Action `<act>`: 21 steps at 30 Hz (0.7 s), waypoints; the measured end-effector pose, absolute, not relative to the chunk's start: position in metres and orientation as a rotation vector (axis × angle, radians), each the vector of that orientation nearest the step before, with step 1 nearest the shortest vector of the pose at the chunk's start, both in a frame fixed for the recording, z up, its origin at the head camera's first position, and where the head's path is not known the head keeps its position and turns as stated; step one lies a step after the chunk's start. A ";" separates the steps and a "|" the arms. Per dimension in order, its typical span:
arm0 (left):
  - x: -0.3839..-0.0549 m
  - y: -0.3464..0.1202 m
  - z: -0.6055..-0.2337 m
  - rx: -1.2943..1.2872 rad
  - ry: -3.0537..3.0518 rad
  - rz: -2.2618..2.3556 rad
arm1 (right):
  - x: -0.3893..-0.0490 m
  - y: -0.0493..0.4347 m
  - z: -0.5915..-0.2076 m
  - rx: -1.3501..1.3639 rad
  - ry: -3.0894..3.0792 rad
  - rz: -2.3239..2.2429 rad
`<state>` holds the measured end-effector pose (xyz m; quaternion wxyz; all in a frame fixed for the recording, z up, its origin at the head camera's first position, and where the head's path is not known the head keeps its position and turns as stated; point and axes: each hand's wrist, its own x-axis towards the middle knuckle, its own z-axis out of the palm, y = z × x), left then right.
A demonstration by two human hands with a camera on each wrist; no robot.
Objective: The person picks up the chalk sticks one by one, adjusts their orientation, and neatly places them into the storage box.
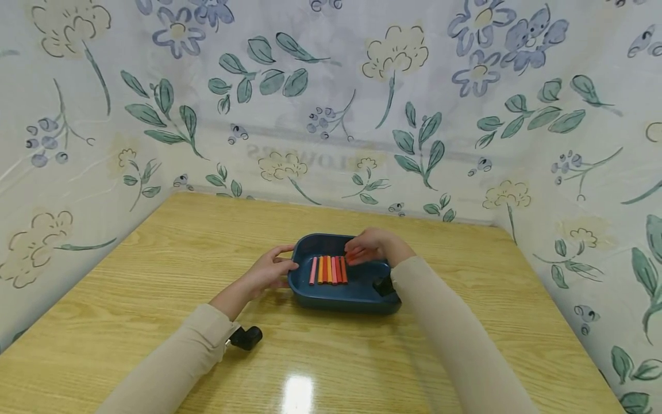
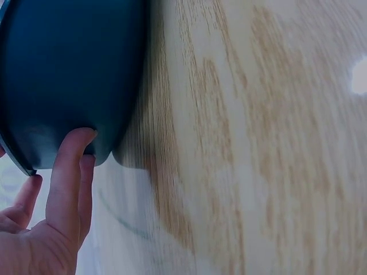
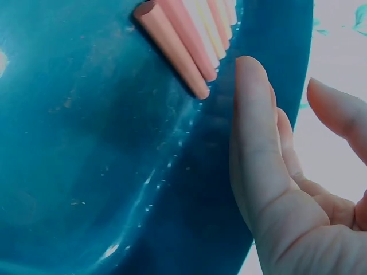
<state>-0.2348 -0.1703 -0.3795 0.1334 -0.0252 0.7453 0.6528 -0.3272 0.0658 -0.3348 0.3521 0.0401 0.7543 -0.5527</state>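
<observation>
A dark blue rectangular dish [image 1: 357, 300] with rounded corners stands on the table. Inside lies a row of pink, orange, yellow and red chalk sticks [image 1: 329, 270], side by side toward its left half. My left hand [image 1: 266, 270] holds the dish's left end, thumb at the rim. In the left wrist view its fingers [image 2: 70, 177] press against the outer wall. Over the far side of the dish is my right hand [image 1: 371, 244], just right of the row. Red shows among its fingers, apparently a red chalk stick; the right wrist view shows only a sliver at the palm.
The wood-grain table [image 1: 207, 230] extends around the dish. Floral sheeting [image 1: 331, 115] rises behind it and along both sides. A black wrist device [image 1: 246, 338] hangs below the left sleeve, and another [image 1: 384, 286] on the right wrist overlaps the dish.
</observation>
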 end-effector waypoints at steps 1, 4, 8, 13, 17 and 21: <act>-0.235 -0.170 -0.380 -0.065 2.163 1.891 | -0.327 0.066 -0.333 0.096 1.947 -1.438; -0.235 -0.170 -0.380 -0.064 2.164 1.891 | -0.327 0.067 -0.329 0.068 1.933 -1.463; -0.234 -0.171 -0.379 -0.077 2.165 1.890 | -0.325 0.070 -0.322 0.023 1.926 -1.477; -0.234 -0.171 -0.380 -0.069 2.165 1.892 | -0.322 0.073 -0.315 -0.024 1.920 -1.488; -0.234 -0.172 -0.379 -0.064 2.169 1.891 | -0.320 0.074 -0.310 -0.055 1.905 -1.507; -0.233 -0.171 -0.379 -0.064 2.169 1.889 | -0.317 0.077 -0.307 -0.074 1.902 -1.513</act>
